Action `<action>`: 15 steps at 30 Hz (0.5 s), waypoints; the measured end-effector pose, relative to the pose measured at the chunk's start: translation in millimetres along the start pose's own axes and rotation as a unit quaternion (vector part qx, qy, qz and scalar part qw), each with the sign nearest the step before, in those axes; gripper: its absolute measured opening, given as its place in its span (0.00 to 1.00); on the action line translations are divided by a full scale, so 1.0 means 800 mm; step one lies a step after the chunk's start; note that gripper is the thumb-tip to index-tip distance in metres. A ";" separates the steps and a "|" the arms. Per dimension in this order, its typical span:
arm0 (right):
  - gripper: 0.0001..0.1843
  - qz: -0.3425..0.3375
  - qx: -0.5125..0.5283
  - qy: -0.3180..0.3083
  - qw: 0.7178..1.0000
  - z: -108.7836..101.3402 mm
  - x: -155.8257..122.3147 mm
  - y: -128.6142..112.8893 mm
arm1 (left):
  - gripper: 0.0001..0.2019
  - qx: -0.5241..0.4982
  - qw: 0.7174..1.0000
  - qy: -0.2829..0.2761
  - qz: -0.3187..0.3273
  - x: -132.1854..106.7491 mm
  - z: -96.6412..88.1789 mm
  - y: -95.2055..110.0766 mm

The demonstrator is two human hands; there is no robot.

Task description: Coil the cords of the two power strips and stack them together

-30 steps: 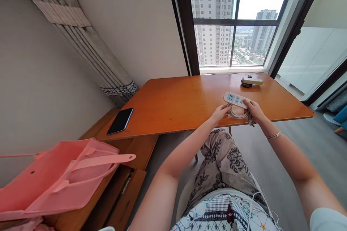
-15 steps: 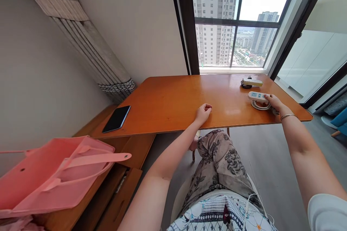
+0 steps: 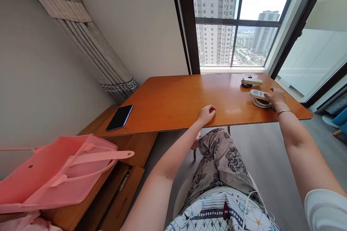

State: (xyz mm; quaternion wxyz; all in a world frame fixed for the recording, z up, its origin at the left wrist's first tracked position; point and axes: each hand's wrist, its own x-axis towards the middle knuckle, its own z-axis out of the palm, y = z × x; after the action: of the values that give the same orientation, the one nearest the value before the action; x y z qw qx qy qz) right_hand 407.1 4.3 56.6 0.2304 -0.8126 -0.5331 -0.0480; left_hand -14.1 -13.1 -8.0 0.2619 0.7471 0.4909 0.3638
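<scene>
A white power strip (image 3: 259, 95) lies on the right part of the wooden table, its pale cord (image 3: 262, 103) coiled along its near side. My right hand (image 3: 277, 98) is at the strip's right end. Its thumb touches the strip while the fingers spread apart beyond the end, not wrapped round it. Near the table's front edge rests my left hand (image 3: 206, 115), its fingers curled together and nothing visible in them. Behind the white strip sits a second, yellowish power strip (image 3: 253, 81) with a black cord (image 3: 246, 84).
The brown table (image 3: 168, 97) stands against the window (image 3: 235, 21). A dark tablet (image 3: 119, 117) lies at its left end. On the lower wooden cabinet at left is an open pink bag (image 3: 67, 177), its strap (image 3: 108, 156) sticking out toward the table.
My right hand has shifted slightly up and left, its fingers lifting and spreading from the strip's end. My left hand has slid slightly right. The view has moved a little.
</scene>
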 end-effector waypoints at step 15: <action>0.22 -0.356 0.042 -0.030 0.933 0.061 -0.141 -0.197 | 0.15 0.222 0.972 0.070 -0.028 -0.008 -0.003 0.013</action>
State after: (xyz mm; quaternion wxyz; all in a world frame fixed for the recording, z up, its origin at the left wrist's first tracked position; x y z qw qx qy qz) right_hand 210.3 -19.0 27.7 0.2160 -0.5603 -0.7956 -0.0800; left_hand -11.8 -23.0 -0.9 0.0646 0.7455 0.5969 0.2894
